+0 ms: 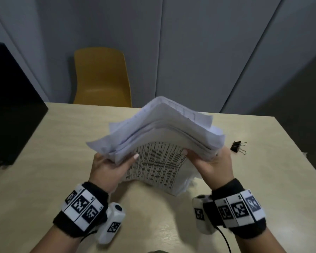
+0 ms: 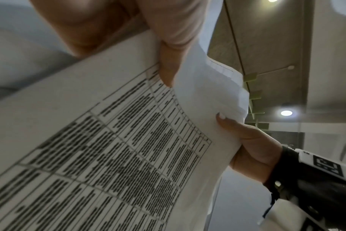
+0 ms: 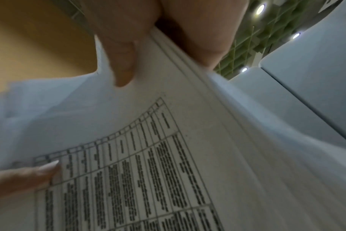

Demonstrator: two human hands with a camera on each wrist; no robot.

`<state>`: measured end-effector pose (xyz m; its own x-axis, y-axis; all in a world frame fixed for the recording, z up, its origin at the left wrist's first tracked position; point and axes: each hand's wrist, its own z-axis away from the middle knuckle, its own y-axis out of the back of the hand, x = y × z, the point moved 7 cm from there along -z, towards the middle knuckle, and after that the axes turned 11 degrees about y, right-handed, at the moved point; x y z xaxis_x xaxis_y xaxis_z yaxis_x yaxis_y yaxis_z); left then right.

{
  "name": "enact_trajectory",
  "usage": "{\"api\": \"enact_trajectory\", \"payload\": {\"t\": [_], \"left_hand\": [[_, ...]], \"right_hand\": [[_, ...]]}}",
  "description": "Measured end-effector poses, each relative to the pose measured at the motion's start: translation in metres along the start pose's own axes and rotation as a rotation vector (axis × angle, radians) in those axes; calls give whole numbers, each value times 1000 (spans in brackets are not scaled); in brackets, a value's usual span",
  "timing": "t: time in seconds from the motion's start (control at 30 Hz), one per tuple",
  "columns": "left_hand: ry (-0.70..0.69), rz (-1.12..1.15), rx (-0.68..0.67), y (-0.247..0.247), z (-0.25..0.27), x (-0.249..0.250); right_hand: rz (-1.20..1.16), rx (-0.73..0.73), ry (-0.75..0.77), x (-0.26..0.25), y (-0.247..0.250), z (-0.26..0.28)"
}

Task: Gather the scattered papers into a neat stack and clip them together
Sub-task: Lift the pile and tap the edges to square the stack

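Note:
A thick, uneven stack of white papers [image 1: 159,136] stands nearly upright above the table, its lower edge near the tabletop and its top arching away from me. The sheet facing me carries a printed table [image 2: 113,148]. My left hand [image 1: 109,165] grips the stack's left side, thumb on the printed sheet. My right hand [image 1: 210,161] grips the right side, thumb on the front sheet [image 3: 168,156]. A black binder clip [image 1: 237,147] lies on the table just right of my right hand, apart from the papers.
The beige table [image 1: 44,179] runs to a far edge behind the papers. A yellow chair [image 1: 100,77] stands beyond that edge. A black box-like object [image 1: 9,106] sits at the table's left side.

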<state>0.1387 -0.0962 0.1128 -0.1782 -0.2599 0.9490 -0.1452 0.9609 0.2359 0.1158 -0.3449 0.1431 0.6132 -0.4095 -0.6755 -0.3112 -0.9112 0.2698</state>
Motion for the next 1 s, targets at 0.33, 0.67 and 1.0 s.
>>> {"api": "enact_trajectory", "payload": {"t": [0.33,0.67,1.0], "left_hand": [[180,123,-142,1,-16,-17],[324,-372,-114,43,-26,-63],[-119,-145,195,81,-26,15]], "right_hand": [[-234,0,-194,29,2,6],[-234,34,-194,40,3,-6],[-202,-40,-173,35,3,-13]]}}
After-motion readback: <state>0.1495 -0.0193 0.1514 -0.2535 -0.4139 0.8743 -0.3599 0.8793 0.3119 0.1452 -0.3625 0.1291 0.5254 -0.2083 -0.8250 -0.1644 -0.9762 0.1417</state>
